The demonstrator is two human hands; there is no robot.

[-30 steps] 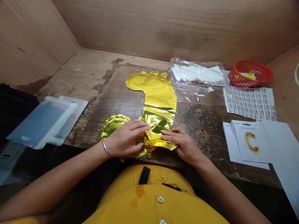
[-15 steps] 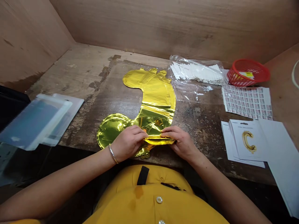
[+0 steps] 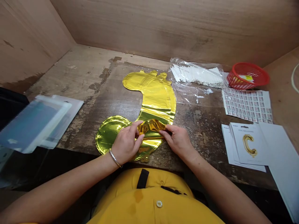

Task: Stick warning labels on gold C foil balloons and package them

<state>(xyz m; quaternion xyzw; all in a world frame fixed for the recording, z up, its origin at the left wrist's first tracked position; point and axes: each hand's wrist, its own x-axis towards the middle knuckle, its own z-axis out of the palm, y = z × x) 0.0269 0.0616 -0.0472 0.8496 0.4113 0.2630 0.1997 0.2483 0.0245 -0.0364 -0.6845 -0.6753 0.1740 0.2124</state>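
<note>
Gold foil balloons (image 3: 156, 95), flat and curved like a letter C, lie on the table in front of me, apparently in layers. Above their near part, both hands grip a folded gold foil balloon (image 3: 153, 125), which bows upward between them. My left hand (image 3: 126, 141) pinches its left end between thumb and fingers. At the right end, the thumb and fingers of my right hand (image 3: 179, 140) are closed on the foil. Small tabs show at the far edge of the flat balloons and near the table's front edge. The fingers partly hide the folded ends.
Clear plastic sleeves (image 3: 35, 124) lie at the left. A plastic bag of white sticks (image 3: 196, 74) is at the back, beside a red basket (image 3: 257, 77). On the right are a sticker sheet (image 3: 249, 105), printed C-balloon cards (image 3: 249, 144) and a blank white sheet (image 3: 282, 161).
The folded foil has been raised and turned, now arching slightly farther from me. My left hand has opened its grip into a thumb-and-finger pinch. The flat balloons stay in place.
</note>
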